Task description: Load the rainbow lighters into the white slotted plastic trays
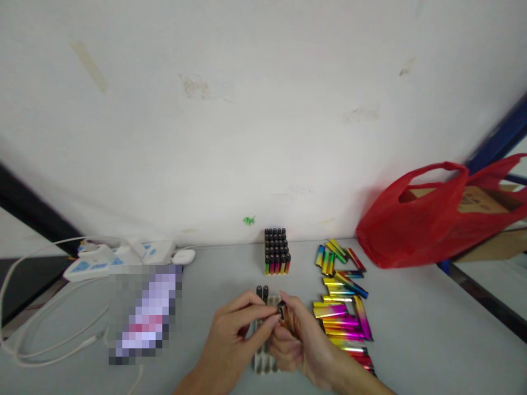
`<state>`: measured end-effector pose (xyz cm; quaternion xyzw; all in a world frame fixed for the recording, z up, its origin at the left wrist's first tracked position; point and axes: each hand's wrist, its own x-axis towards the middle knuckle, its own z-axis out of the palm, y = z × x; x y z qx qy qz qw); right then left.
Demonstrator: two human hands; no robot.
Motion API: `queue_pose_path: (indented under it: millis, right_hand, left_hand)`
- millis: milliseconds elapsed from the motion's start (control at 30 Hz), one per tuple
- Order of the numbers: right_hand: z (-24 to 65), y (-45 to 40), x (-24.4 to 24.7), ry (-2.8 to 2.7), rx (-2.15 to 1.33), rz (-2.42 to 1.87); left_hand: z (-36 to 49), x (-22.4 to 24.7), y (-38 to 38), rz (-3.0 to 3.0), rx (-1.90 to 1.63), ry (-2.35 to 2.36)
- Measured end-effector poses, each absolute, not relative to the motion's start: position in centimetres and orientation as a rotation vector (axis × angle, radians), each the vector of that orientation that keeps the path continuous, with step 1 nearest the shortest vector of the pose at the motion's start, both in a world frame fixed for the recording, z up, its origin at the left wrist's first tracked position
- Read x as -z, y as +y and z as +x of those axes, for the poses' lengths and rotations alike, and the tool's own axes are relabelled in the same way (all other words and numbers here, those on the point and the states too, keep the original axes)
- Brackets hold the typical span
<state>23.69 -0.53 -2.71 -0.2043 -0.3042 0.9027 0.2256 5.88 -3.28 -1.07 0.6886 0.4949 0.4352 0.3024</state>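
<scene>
My left hand [233, 332] pinches a small black-topped piece [281, 309] between thumb and forefinger. My right hand [302, 343] is closed around the same piece from the other side, its thumb up against the black end. The fingers hide most of the piece's body. Under both hands lies a pale tray [267, 366] with rows of hollows, partly covered. Two black-topped tubes [262, 292] stand at the tray's far left corner. Farther back, a tight block of black-topped tubes [276, 249] with shiny coloured bodies stands upright.
Loose metallic tubes [340, 311] in gold, pink, blue and red lie scattered right of the tray. A red bag [415, 225] with cardboard inside sits at the back right. To the left are a power strip [119, 260], white cables and a pixelated item [148, 312].
</scene>
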Motion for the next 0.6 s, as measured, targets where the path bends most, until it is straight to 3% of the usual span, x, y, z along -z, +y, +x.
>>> queue_pose_path:
  millis: [600]
  right_hand:
    - [23.49, -1.06, 2.59, -0.99, -2.322, -0.768]
  left_hand:
    - [6.0, 1.26, -3.93, 1.962, -1.286, 1.17]
